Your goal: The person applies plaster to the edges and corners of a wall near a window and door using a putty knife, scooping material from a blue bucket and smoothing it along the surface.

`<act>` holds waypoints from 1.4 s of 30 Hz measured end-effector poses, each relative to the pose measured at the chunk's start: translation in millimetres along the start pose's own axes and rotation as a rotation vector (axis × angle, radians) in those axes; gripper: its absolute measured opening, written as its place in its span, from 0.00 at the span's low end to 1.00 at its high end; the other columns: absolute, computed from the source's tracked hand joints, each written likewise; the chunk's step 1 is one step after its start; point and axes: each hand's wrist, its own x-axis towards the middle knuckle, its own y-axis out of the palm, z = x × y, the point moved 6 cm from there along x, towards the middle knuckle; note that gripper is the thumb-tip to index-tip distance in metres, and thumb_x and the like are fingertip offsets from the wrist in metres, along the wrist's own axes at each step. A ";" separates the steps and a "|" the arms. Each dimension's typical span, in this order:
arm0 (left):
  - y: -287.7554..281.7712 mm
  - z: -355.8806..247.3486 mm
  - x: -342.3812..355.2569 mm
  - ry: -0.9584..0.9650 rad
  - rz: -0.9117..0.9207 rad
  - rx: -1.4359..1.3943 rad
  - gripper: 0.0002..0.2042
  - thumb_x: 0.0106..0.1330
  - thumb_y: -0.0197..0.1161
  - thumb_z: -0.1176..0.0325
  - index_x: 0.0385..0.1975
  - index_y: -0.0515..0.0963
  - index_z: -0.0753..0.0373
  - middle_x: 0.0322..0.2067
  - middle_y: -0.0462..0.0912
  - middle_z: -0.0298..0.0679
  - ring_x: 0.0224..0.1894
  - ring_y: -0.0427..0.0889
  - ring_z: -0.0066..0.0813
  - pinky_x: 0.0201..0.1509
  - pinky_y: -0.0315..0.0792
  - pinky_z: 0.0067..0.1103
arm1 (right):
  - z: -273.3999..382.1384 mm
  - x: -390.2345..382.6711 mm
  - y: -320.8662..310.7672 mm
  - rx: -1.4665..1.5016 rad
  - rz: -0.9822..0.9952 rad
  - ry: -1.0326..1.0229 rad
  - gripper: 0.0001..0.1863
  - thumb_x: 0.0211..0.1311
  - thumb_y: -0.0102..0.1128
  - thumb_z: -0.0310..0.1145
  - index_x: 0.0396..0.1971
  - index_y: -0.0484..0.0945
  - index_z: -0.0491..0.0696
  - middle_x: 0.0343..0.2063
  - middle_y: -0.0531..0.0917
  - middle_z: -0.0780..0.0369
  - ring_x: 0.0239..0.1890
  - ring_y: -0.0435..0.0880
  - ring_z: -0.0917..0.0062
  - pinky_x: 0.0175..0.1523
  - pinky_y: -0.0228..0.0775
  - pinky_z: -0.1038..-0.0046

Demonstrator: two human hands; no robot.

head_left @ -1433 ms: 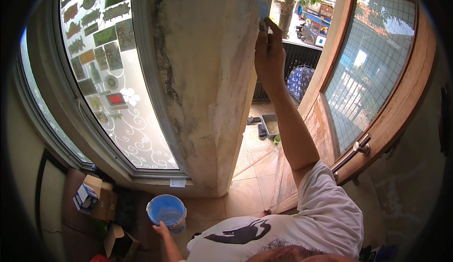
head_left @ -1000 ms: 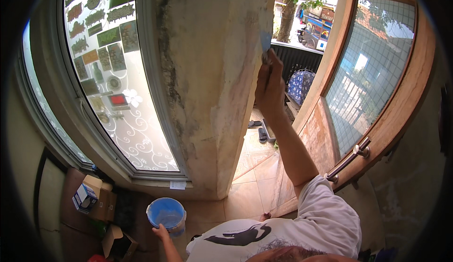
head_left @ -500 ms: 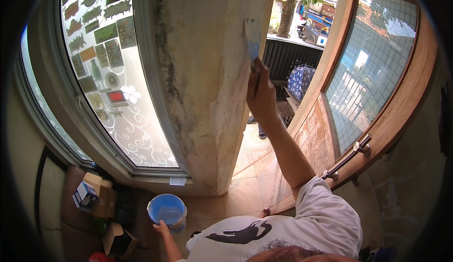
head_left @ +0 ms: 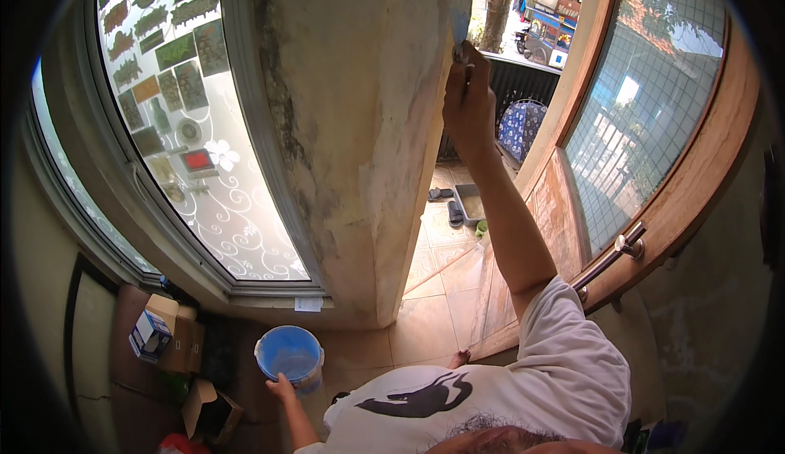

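Raised high, my right hand point(head_left: 468, 86) is closed around a small flat hand tool point(head_left: 460, 27) with a bluish head. Whether it is a paintbrush or a scraper I cannot tell. The head lies at the outer edge of a stained, patchy wall pillar point(head_left: 343, 160), beside the doorway. Low on the left, my left hand point(head_left: 282, 387) grips the near side of a bucket point(head_left: 288, 351), blue inside and pale outside. The bucket is tilted enough that its inside shows; its contents are hard to make out.
A frosted, decorated window point(head_left: 204, 143) stands left of the pillar. On the right is an open wooden door point(head_left: 564, 201) with a glass pane and metal handle point(head_left: 609, 259). Cardboard boxes point(head_left: 208, 411) lie at lower left. Sandals point(head_left: 455, 213) and a basin sit outside on the tiles.
My right hand has moved up and right with the tool, from the pillar's face to its outer edge. My left hand keeps hold of the bucket, which has shifted only slightly.
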 end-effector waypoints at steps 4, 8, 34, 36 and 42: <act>9.6 -27.0 -28.7 -0.065 0.052 -0.040 0.23 0.58 0.58 0.62 0.48 0.72 0.74 0.43 0.81 0.59 0.35 0.85 0.52 0.34 0.80 0.36 | -15.5 -62.0 5.4 -0.060 0.035 -0.070 0.22 0.77 0.42 0.32 0.64 0.59 0.38 0.36 0.81 0.45 0.34 0.85 0.60 0.39 0.76 0.65; -0.4 9.3 4.0 0.031 -0.051 -0.012 0.23 0.57 0.58 0.62 0.48 0.72 0.75 0.44 0.81 0.59 0.33 0.86 0.50 0.29 0.80 0.34 | -5.8 -123.2 20.2 0.073 0.136 0.040 0.23 0.75 0.42 0.29 0.65 0.57 0.37 0.45 0.79 0.35 0.48 0.82 0.43 0.50 0.77 0.58; 17.6 -10.8 -9.4 -0.033 0.039 0.028 0.22 0.59 0.59 0.62 0.47 0.72 0.74 0.42 0.81 0.59 0.33 0.85 0.51 0.27 0.80 0.35 | 5.4 -118.1 12.4 -0.029 0.127 -0.016 0.23 0.74 0.44 0.26 0.64 0.58 0.36 0.51 0.77 0.36 0.52 0.80 0.43 0.53 0.77 0.55; 15.3 -11.1 -8.7 -0.046 0.046 0.023 0.22 0.59 0.59 0.61 0.47 0.72 0.74 0.41 0.81 0.58 0.32 0.85 0.51 0.25 0.80 0.34 | 11.4 -88.7 8.3 -0.030 0.069 -0.101 0.23 0.74 0.44 0.26 0.64 0.57 0.35 0.51 0.76 0.35 0.52 0.80 0.41 0.53 0.77 0.55; 20.4 10.1 19.2 0.041 0.004 0.055 0.23 0.59 0.59 0.61 0.47 0.72 0.75 0.42 0.81 0.59 0.35 0.86 0.51 0.31 0.81 0.34 | 39.6 39.0 -0.3 -0.054 -0.040 -0.131 0.19 0.74 0.44 0.28 0.61 0.61 0.40 0.45 0.81 0.40 0.47 0.81 0.43 0.49 0.76 0.55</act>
